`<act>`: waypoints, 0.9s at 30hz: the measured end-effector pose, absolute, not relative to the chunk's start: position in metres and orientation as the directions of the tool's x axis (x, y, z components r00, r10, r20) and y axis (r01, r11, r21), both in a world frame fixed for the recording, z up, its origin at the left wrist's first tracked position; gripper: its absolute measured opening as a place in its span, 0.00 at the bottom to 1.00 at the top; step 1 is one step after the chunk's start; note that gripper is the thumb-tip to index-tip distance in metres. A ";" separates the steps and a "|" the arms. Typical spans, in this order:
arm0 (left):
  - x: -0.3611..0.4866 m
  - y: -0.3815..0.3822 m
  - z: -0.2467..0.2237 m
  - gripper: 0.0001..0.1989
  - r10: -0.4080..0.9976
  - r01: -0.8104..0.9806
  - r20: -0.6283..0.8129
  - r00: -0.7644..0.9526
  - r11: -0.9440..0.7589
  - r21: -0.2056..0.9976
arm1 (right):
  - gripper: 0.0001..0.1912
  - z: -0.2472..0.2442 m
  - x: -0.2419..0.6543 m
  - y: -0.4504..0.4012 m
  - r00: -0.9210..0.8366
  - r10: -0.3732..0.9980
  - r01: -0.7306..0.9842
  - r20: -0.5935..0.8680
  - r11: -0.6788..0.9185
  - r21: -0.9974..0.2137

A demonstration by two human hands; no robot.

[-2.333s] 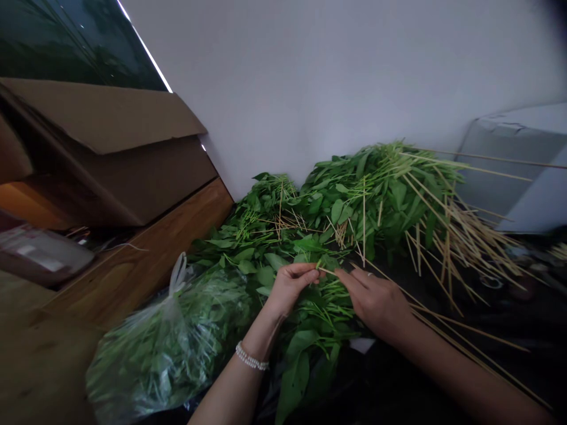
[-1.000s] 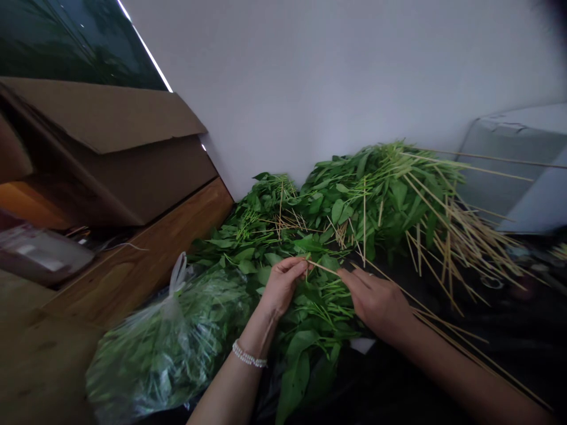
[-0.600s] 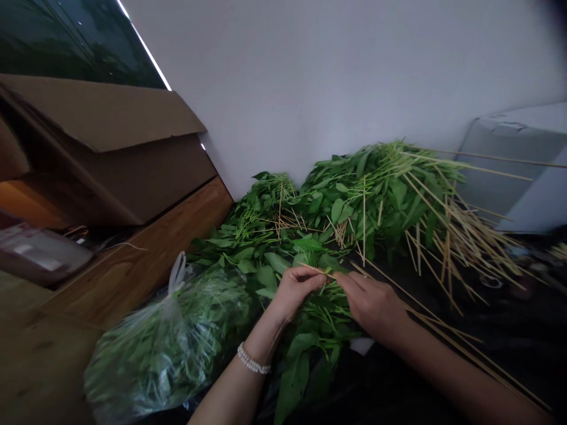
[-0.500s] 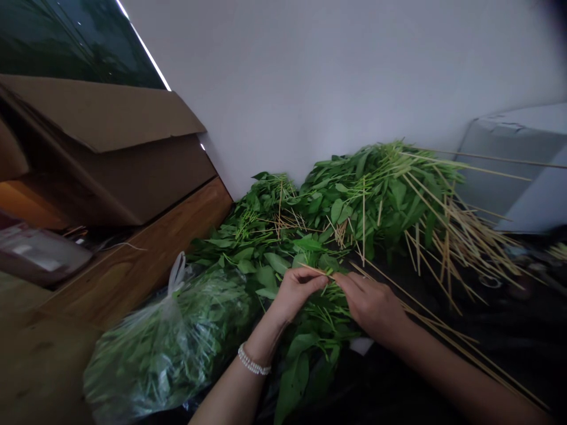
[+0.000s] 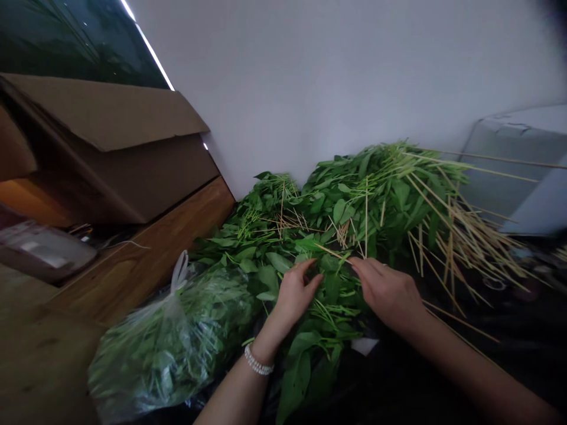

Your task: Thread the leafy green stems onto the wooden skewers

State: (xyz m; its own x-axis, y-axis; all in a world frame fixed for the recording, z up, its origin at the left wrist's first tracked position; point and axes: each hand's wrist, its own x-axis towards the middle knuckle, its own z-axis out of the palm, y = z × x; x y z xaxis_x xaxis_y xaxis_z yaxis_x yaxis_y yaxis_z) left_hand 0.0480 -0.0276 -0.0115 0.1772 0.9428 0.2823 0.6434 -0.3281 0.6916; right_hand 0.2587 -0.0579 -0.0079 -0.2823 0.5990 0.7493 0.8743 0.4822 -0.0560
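Note:
My right hand (image 5: 390, 290) is closed on a thin pale stalk (image 5: 330, 251), which sticks out to the left from between thumb and fingers. A bit of green hangs close to the fingertips. Just left of it, my left hand (image 5: 297, 293) has thumb and forefinger apart, with nothing visible between them; a beaded bracelet circles that wrist. Below and between the hands lies a heap of leafy green stems (image 5: 328, 321), partly covered by the fingers.
Against the wall rises a larger pile of leafy greens (image 5: 341, 183), with many long pale stalks (image 5: 465, 236) fanning out right. A tied clear bag of greens (image 5: 177, 342) sits left. Beyond it are a wooden board (image 5: 177, 227) and a cardboard box (image 5: 146, 171). A white container (image 5: 500, 165) stands right.
My hands, together at the stalk before, have moved apart. The left fingers have let go and spread; the right hand has shifted right, keeping the stalk.

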 end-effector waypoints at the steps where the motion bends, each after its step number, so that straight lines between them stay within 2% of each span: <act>1: 0.048 -0.028 -0.012 0.18 0.939 0.680 0.274 0.206 -0.339 0.650 | 0.15 -0.008 0.258 -0.058 -0.289 0.600 0.873 0.746 0.485 -0.051; 5: 0.047 -0.031 -0.011 0.14 0.941 0.776 0.225 0.252 -0.335 0.534 | 0.14 -0.009 0.255 -0.060 -0.314 0.603 0.863 0.734 0.503 -0.045; 8: 0.046 -0.031 -0.009 0.13 0.959 0.807 0.180 0.219 -0.282 0.518 | 0.15 -0.009 0.255 -0.061 -0.326 0.605 0.852 0.727 0.521 -0.051; 12: 0.044 -0.027 -0.010 0.11 0.971 0.793 0.129 0.200 -0.238 0.561 | 0.15 -0.009 0.254 -0.061 -0.328 0.603 0.847 0.727 0.529 -0.057; 16: 0.040 -0.022 -0.011 0.09 0.963 0.700 0.224 0.148 -0.263 0.664 | 0.15 -0.009 0.253 -0.061 -0.339 0.610 0.845 0.716 0.533 -0.054; 19: 0.038 -0.019 -0.008 0.08 0.967 0.555 0.253 0.043 -0.234 0.798 | 0.15 -0.010 0.253 -0.061 -0.337 0.606 0.845 0.720 0.532 -0.052; 23: 0.037 -0.018 -0.002 0.13 0.994 0.139 0.106 -0.003 -0.105 0.985 | 0.15 -0.012 0.253 -0.061 -0.345 0.613 0.838 0.711 0.542 -0.060; 25: 0.038 -0.019 0.002 0.17 1.000 -0.060 0.024 0.018 -0.023 0.998 | 0.15 -0.013 0.252 -0.062 -0.353 0.619 0.837 0.702 0.544 -0.059; 27: 0.039 -0.021 0.006 0.18 0.999 -0.176 -0.032 0.034 0.038 0.984 | 0.15 -0.013 0.252 -0.062 -0.359 0.625 0.839 0.693 0.542 -0.054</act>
